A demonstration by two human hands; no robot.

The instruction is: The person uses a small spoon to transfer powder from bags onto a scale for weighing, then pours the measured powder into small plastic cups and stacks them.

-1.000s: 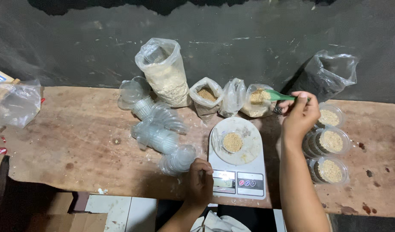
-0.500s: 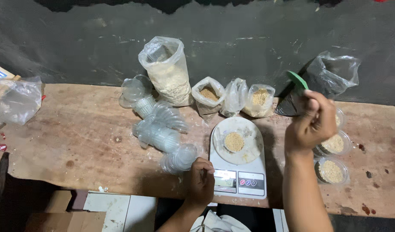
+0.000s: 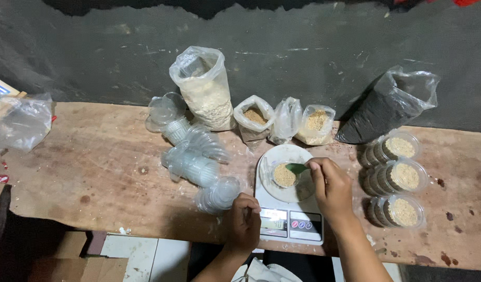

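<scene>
The right hand [image 3: 332, 190] is pinching the handle of a small green spoon [image 3: 297, 168], fingers pressed together around it; the spoon's bowl is hovering at the edge of a shallow clear cup [image 3: 285, 175] holding a mound of tan grain; that cup is sitting on the round white pan of a digital scale [image 3: 288, 201] at the front of the desk [image 3: 94, 177]. The left hand [image 3: 244, 223] is resting curled at the scale's front left corner, fingers folded in and holding nothing that can be made out.

By judgement, the step in hand is the dosing of the cup to weight; the next move is calling for fine adding or removing of grain with the spoon tip, with the cup kept centred on the pan.

Just left of the scale, sleeves of nested clear empty cups [image 3: 198, 156] are lying on their sides; behind the scale, a tall open bag of pale flakes [image 3: 205, 94] and three smaller open bags of grain [image 3: 285, 120] are standing against the wall; a dark bag [image 3: 389, 107] is leaning at the right; in front of it, three stacks of filled lidded cups [image 3: 394, 180] are standing in a column; a crumpled clear bag [image 3: 21, 122] is lying at the far left.
</scene>
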